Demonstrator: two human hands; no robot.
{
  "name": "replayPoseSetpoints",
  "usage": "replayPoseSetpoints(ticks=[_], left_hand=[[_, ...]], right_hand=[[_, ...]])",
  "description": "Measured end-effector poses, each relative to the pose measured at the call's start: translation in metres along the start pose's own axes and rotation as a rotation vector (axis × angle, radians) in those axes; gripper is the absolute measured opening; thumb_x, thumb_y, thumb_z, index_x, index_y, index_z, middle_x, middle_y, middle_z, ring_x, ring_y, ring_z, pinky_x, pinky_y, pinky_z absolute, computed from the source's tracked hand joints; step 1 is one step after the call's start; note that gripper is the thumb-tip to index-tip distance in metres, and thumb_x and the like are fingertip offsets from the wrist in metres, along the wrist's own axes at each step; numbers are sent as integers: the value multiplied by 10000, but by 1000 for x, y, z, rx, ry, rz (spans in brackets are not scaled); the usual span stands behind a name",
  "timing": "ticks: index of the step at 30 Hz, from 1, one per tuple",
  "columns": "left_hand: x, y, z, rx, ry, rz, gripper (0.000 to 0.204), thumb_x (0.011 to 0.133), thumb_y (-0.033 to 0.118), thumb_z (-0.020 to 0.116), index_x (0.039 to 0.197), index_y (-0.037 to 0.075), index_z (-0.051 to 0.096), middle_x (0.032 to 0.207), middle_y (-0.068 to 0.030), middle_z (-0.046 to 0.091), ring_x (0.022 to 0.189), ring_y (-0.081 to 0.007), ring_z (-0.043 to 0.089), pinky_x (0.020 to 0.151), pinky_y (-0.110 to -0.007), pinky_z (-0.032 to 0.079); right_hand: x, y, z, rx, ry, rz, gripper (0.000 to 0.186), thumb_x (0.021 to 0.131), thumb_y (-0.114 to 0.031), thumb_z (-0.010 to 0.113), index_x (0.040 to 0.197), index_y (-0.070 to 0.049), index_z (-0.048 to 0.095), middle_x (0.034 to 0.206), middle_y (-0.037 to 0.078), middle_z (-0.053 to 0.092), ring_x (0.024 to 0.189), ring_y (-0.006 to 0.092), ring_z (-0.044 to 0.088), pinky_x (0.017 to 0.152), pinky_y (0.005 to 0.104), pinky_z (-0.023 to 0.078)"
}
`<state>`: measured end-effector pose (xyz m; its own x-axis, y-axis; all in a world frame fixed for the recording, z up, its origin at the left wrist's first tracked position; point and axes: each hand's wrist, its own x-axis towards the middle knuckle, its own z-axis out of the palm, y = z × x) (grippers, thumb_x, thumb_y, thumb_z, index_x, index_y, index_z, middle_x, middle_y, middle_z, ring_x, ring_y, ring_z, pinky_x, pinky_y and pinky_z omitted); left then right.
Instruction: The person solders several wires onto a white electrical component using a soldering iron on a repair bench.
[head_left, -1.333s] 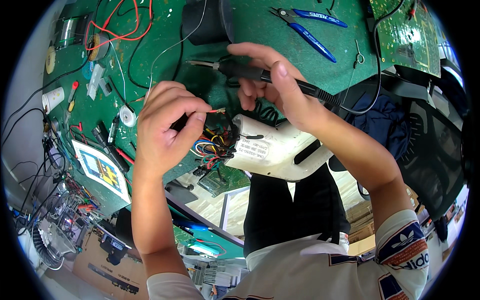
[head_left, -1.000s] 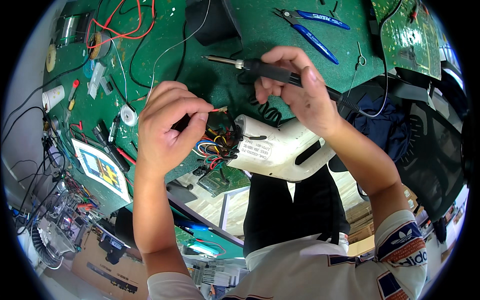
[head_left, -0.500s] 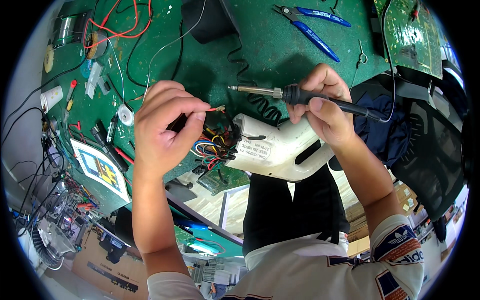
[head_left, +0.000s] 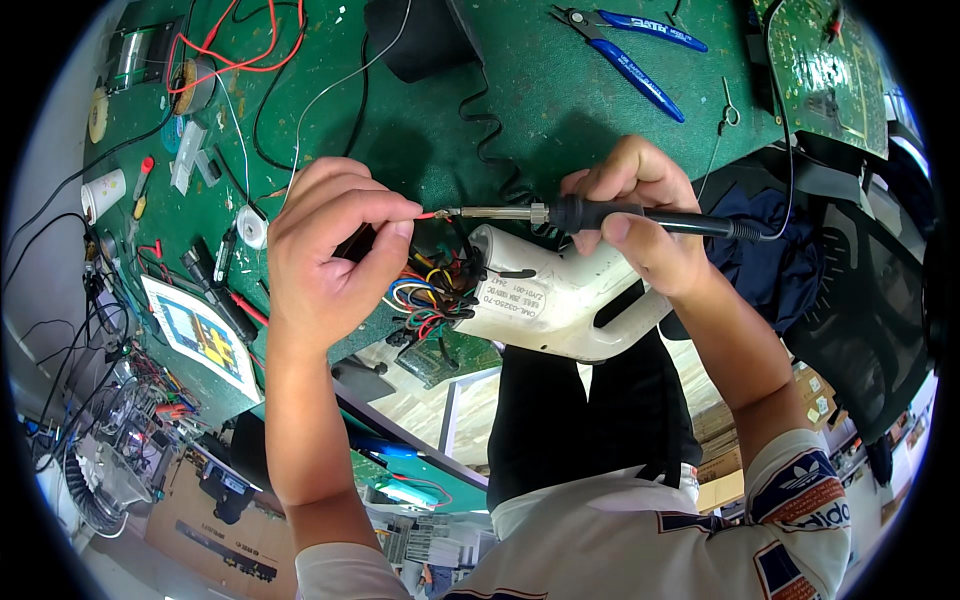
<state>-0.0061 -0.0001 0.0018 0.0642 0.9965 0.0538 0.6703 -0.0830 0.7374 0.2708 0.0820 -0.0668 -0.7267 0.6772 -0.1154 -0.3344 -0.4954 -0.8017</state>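
Observation:
My left hand (head_left: 330, 250) is closed, pinching a red wire (head_left: 430, 214) between thumb and index finger, its exposed end sticking out to the right. My right hand (head_left: 645, 220) grips a black-handled soldering iron (head_left: 580, 213) horizontally, its metal tip meeting or very close to that wire end. Below the iron lies a white curved plastic housing (head_left: 550, 300) with a slotted handle and a printed label. A bundle of coloured wires (head_left: 425, 298) spills from its left opening, beside and partly behind my left hand.
The green bench (head_left: 530, 100) holds blue flush cutters (head_left: 640, 70), a black block (head_left: 420, 35), circuit boards (head_left: 820, 80), a solder spool (head_left: 135, 60), a paper cup (head_left: 105, 192), red leads, markers and a printed sheet (head_left: 200, 335). A black chair (head_left: 845, 320) with dark cloth stands at right.
My right hand first moved down and rightward, then brought the iron slightly left and down, levelling it so the tip reaches the red wire end. My left hand has barely moved.

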Motion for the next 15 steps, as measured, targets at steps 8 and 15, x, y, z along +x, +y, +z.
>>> replayPoseSetpoints(ticks=[8, 15], left_hand=[[0, 0, 1, -6, 5, -2, 169, 713, -86, 704, 850, 13, 701, 793, -73, 660, 813, -249, 597, 735, -339, 481], [0, 0, 0, -3, 5, -6, 164, 715, -81, 704, 850, 13, 700, 792, -71, 660, 813, -246, 596, 734, -337, 480]], right_hand=[[-1, -1, 2, -113, -4, 37, 243, 934, -198, 681, 980, -40, 502, 742, 98, 634, 726, 172, 578, 813, 365, 470], [0, 0, 2, -110, -19, 26, 232, 936, -174, 681, 987, -38, 500, 747, 109, 629, 734, 168, 571, 780, 350, 468]])
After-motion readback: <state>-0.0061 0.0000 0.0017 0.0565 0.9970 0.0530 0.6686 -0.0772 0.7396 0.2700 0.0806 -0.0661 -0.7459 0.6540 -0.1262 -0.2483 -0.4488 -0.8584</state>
